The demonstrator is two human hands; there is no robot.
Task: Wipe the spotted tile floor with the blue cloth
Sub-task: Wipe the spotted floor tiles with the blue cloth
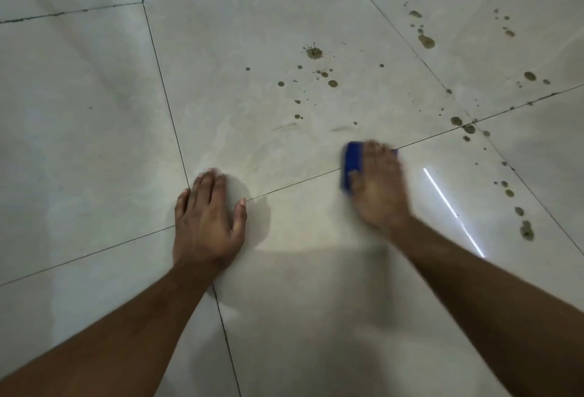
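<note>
The floor (pixel 94 143) fills the view: large pale tiles cut by thin dark grout lines, one line running from the near left up toward the far right and passing under both hands. Dark greenish spots (pixel 314 53) are scattered over the far middle tile, with more trailing down the right side, the largest near the right edge. Two faint smears lie just beyond the cloth. A thin bright streak of reflected light (pixel 452 210) slants across the tile to the right of the right hand.

Two bare forearms reach in from the near edge. The left hand (pixel 207 222) lies flat on the floor at the crossing of two grout lines, its fingers (pixel 205 185) straight and close together, thumb spread to the right, holding nothing.

The right hand (pixel 377 188) is blurred. It rests palm down on the cloth (pixel 350 162), fingers stretched forward over it and pressing it to the floor; whether any finger curls round its edge cannot be told. The cloth is blue, folded small, showing mostly at the hand's left and far side, lying on the grout line just near of the spotted patch.
</note>
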